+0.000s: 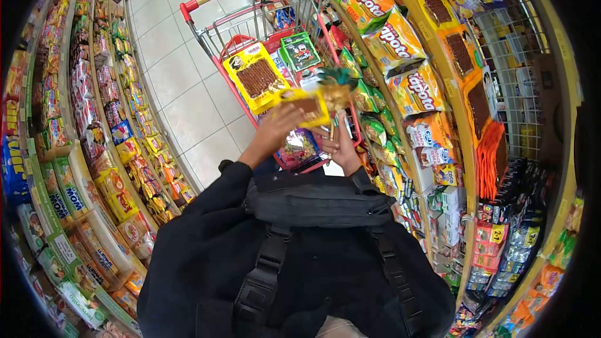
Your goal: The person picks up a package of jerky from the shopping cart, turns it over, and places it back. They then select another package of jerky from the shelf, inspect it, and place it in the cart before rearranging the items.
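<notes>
Over the near end of a red-framed shopping cart (216,44), my left hand (282,124) is closed on a yellow packet (318,107) with a brown middle. To its right, my right hand (341,145) has its fingers bent around something thin and pale that I cannot make out. Just above it is a blurred clear bag (337,97) with a green top. A larger yellow packet with a brown window (255,77) lies in the cart, beside a green and black packet (300,51). Below my hands, a purple colourful bag (298,148) shows in the cart.
Shelves of bright snack packets (128,150) run along the left. On the right, shelves hold orange bags (395,40), yellow packets and hanging packs (491,244). Pale floor tiles (181,81) lie left of the cart. A black bag (319,200) sits across my chest.
</notes>
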Demonstrator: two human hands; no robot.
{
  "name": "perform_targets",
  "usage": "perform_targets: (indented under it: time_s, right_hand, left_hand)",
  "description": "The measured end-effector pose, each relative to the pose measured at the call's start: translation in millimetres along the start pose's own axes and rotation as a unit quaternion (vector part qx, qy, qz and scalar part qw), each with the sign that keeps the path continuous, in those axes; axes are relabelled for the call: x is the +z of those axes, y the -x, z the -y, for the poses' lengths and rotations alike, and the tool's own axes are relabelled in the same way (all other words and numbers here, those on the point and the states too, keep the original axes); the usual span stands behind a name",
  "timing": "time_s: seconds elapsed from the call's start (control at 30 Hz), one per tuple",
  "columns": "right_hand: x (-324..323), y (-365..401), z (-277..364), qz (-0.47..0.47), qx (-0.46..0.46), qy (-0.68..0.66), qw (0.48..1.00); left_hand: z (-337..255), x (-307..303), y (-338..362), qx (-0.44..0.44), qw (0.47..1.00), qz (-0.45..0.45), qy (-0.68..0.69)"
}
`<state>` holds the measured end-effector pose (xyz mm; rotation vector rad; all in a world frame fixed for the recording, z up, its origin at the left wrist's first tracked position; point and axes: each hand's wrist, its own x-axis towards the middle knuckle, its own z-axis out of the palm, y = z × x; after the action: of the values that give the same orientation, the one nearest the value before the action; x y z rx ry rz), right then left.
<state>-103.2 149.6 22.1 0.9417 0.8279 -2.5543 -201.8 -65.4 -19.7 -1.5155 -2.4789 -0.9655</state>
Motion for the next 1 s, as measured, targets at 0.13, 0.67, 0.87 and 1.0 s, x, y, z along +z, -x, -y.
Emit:
perform_targets:
  time_s: [0.13,0.67,0.87,1.0]
  right_hand:
    - [-4,-12,-4,-0.032,-0.035,0.108,0.993]
    - [15,-12,3,-0.175,-0.368,0.543,0.734]
    - [35,24,-32,0.025,-0.305,0.717,0.627]
    - [-18,-8,-17,-0.206,-0.294,0.649,0.671]
  left_hand:
    - [-20,-27,7,0.074,0.996,0.055,0.018]
    - [-1,-54,4,-0.350,0.382,-0.251,0.818]
    - [32,-10,48,-0.286,0.303,-0.248,0.874]
    - [0,-58,4,-0.299,0.360,-0.311,0.827]
